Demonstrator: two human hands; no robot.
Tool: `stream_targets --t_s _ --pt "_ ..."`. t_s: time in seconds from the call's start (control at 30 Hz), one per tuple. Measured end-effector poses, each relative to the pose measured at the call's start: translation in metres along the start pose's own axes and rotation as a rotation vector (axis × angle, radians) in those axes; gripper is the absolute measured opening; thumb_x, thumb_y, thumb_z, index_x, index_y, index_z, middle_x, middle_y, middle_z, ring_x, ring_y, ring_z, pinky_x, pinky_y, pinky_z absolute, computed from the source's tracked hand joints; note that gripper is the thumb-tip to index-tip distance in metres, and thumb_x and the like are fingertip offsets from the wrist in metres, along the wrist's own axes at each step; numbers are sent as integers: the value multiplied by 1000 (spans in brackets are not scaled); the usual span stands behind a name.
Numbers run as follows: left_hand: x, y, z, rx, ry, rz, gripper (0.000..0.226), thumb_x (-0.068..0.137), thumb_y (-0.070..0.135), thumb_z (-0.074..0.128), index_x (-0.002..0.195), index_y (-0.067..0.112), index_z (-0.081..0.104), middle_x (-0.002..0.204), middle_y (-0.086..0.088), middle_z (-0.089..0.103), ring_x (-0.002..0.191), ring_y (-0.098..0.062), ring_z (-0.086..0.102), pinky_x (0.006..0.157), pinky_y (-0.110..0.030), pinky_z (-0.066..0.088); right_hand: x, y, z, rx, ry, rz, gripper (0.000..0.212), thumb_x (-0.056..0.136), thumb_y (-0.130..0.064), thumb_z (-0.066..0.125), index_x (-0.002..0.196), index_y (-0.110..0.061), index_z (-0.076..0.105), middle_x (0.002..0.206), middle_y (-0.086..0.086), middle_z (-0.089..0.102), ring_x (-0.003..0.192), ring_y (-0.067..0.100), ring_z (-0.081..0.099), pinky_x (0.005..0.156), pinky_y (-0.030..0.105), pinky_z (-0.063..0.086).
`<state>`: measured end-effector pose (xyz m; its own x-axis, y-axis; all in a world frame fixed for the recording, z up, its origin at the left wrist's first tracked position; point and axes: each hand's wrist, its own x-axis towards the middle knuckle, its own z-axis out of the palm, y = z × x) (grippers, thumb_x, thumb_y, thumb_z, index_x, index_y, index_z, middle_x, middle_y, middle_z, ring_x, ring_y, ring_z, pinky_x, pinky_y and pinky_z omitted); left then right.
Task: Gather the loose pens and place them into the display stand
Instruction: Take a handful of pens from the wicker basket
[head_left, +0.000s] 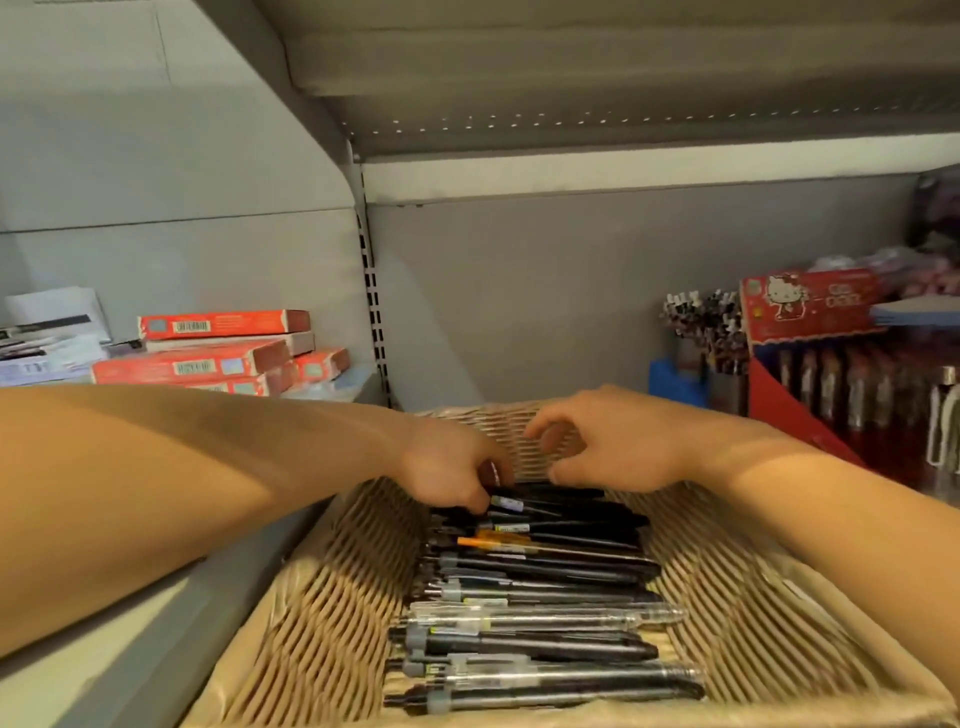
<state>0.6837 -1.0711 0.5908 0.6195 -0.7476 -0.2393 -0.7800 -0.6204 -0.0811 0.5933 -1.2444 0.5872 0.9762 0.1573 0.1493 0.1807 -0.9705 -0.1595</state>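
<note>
Clenched fingers of the left hand (448, 470) close round the ends of the farthest dark pens (535, 597) at the centre of the frame, though which pens it grips is blurred, and a dark red nail shows on the thumb. Beside it the right hand (613, 441) hovers with loosely curled fingers grasping nothing, its fingertips just above the same far pens. These pens lie side by side in a row down the lower middle, mostly black barrels with grey ends, a few clear ones and one orange, on ribbed, honeycomb-cut brown paper (322, 623) lining a tray whose near edge is cut off at the bottom. At the right edge a red cardboard display stand (810, 306) with a cartoon cat holds upright packets, partly cropped. Flat red boxes (208, 353) are stacked at mid left on the grey metal shelf (519, 291). Upright pens (701, 322) behind are too blurred to read.
</note>
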Motion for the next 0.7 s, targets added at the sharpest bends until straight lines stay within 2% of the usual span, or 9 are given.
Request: stream_targets --t_s 0.17,0.33,0.4,0.47,0.57,0.63,0.7 --pt "6 -7 2 -30 50 33 43 90 33 65 132 27 56 128 5 62 103 -10 54 86 -24 42 -3 -2 1 -50 -69 -21 53 93 -36 70 143 -36 51 135 -12 60 117 11 58 100 29 47" --pt "12 -6 0 40 129 103 25 92 33 62 116 26 64 114 4 65 99 -14 56 84 -27 45 0 -3 7 -43 -164 -22 50 93 -30 69 140 -39 51 124 -16 64 99 3 58 79 18 43" --pt "10 -4 0 45 156 161 13 93 33 62 104 27 64 99 5 63 90 -14 55 77 -27 42 -2 -5 6 -78 -170 -12 47 93 -30 68 137 -39 53 122 -17 64 98 2 58 76 16 43" --pt "7 -1 -2 53 207 210 11 93 32 63 100 24 65 88 6 60 82 -14 55 70 -26 41 -4 -6 5 -117 -163 -2 38 92 -30 69 128 -37 59 116 -16 67 98 4 61 80 21 49" --pt "4 4 -4 -29 370 254 4 92 35 63 91 31 63 77 13 59 70 -5 54 60 -19 40 -4 -5 7 -147 -116 27 19 92 -37 69 107 -26 67 99 -7 70 89 13 65 82 34 53" --pt "3 6 -8 -143 533 256 4 91 36 65 89 34 63 76 17 58 71 -4 56 58 -12 40 -1 -4 6 -136 -44 26 20 92 -41 69 98 -23 66 87 -4 69 79 14 65 75 35 53" --pt "3 8 -12 -388 649 268 7 88 29 71 91 30 64 79 12 66 75 -9 64 66 -20 51 1 -4 2 -96 69 27 19 93 -40 67 87 -22 67 73 -3 67 68 11 64 68 33 51"
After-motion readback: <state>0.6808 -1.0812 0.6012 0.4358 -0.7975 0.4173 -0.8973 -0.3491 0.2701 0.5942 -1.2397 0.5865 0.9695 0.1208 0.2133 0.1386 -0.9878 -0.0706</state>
